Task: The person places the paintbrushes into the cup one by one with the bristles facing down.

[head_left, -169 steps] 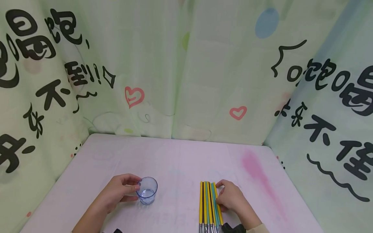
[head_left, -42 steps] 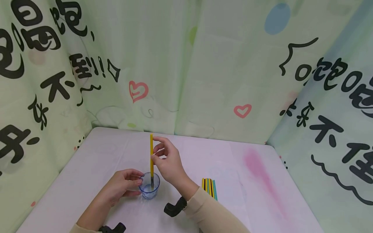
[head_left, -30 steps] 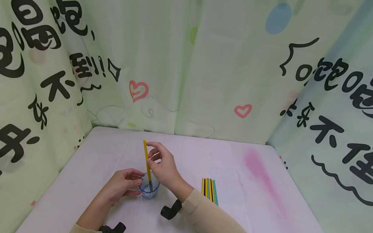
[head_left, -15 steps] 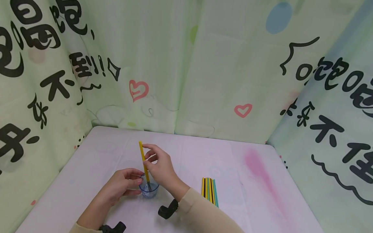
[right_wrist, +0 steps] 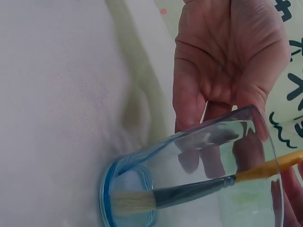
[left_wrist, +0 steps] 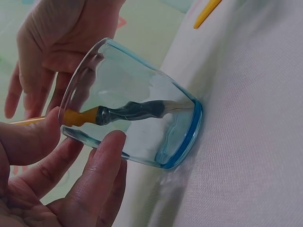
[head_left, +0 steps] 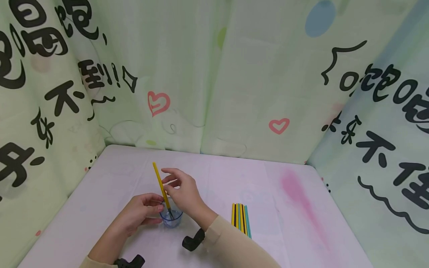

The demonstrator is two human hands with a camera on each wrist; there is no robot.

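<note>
A clear blue-tinted glass [head_left: 171, 219] stands upright on the table. My left hand [head_left: 142, 212] holds it from the left, thumb and fingers about its side near the rim, as the left wrist view shows. Inside leans a yellow-handled paintbrush [head_left: 161, 182], its handle tilted left over the rim. Its pale bristles [right_wrist: 133, 202] are down at the glass bottom. My right hand [head_left: 184, 190] is just right of the handle, fingers loosely spread and index finger apart from it, thumb tip right at the handle. In the left wrist view that hand [left_wrist: 66, 47] hangs relaxed above the glass.
A row of several yellow, black and turquoise paintbrush handles [head_left: 240, 216] lies on the table right of the glass, partly hidden by the right sleeve [head_left: 234, 242]. The pale pink tabletop [head_left: 207, 178] ends at a printed curtain [head_left: 214, 93] on three sides.
The right hand has gone from the row of brushes to the glass with one yellow brush. The brush has tipped from upright to leaning left, and the right fingers have loosened. The left hand stays at the glass.
</note>
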